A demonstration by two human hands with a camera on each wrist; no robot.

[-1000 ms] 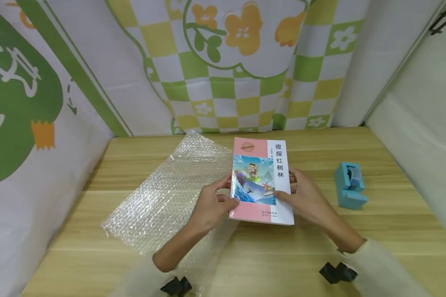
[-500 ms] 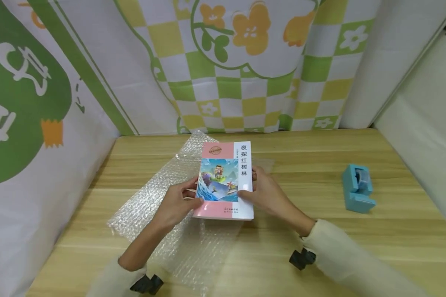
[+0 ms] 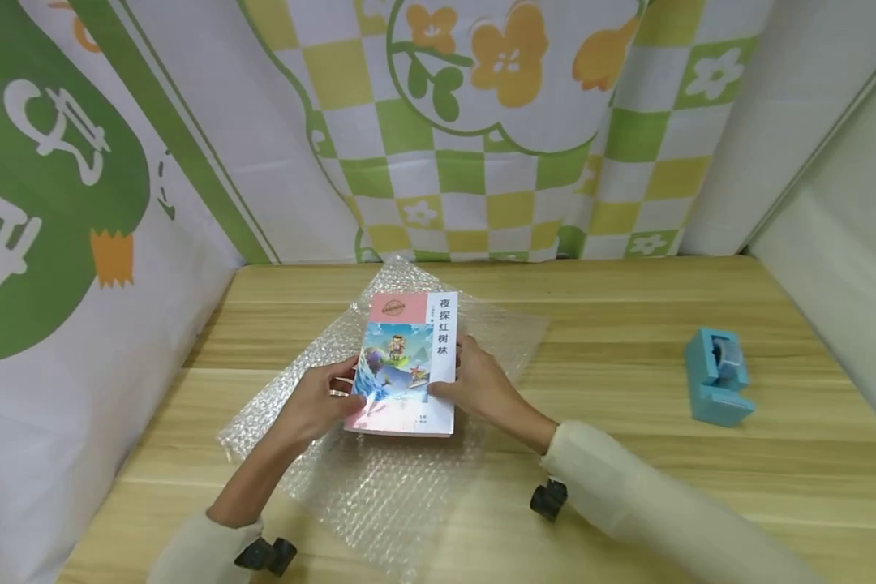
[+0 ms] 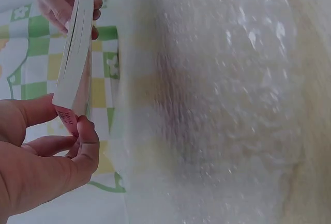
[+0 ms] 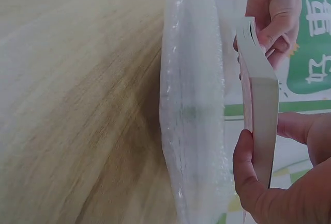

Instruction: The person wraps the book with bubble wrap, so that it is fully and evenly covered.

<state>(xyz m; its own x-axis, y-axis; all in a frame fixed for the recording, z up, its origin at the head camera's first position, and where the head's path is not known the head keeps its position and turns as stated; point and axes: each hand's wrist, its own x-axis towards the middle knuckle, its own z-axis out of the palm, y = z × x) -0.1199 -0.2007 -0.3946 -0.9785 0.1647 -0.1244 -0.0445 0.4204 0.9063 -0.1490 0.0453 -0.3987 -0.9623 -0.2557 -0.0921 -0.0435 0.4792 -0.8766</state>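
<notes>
A paperback book (image 3: 397, 365) with a pink and white cover and a seaside picture is held between both hands, front cover up. My left hand (image 3: 315, 403) pinches its left edge, thumb on the cover and fingers beneath. On the opposite edge, my right hand (image 3: 485, 385) grips in the same way. Both wrist views show the book (image 4: 75, 53) raised above a sheet of bubble wrap (image 3: 401, 495), with a gap between them. The wrap lies on the table at a slant, partly hidden under the book and hands.
A blue tape dispenser (image 3: 719, 377) stands on the right side of the wooden table (image 3: 628, 487). Printed cloth (image 3: 511, 178) hangs behind the far edge, and more cloth walls rise at the left and right.
Both hands have carried the book left, from beside the bubble wrap to over its middle. The head view has shifted slightly, and the grip looks the same.
</notes>
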